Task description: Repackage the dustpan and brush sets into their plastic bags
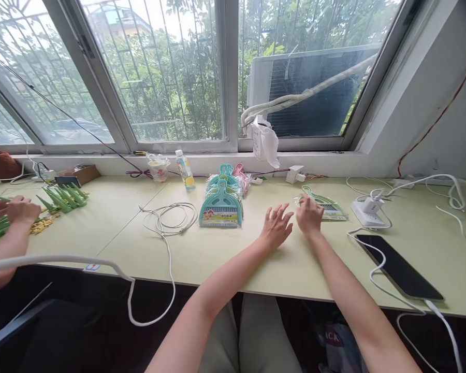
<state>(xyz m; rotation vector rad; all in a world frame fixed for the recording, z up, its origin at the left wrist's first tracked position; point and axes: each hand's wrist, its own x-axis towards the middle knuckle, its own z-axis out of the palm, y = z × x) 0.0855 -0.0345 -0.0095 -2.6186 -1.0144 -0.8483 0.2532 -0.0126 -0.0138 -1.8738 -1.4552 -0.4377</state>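
My left hand (276,226) hovers low over the table with its fingers apart and nothing in it. Just to its right, my right hand (309,211) has curled fingers at the handle end of a green mini dustpan-and-brush set (334,211), which lies flat in clear wrapping. The hand covers part of that set. To the left of my hands stands a stack of wrapped teal dustpan-and-brush sets (221,207), with printed labels facing me. Behind the stack is a pink set (239,173), partly hidden.
A drink bottle (185,171) and a coiled white cable (171,218) are left of the stack. On the right are a power strip (368,211) and a phone (399,267) with its cable. A co-worker's hands (21,212) handle green pieces at far left.
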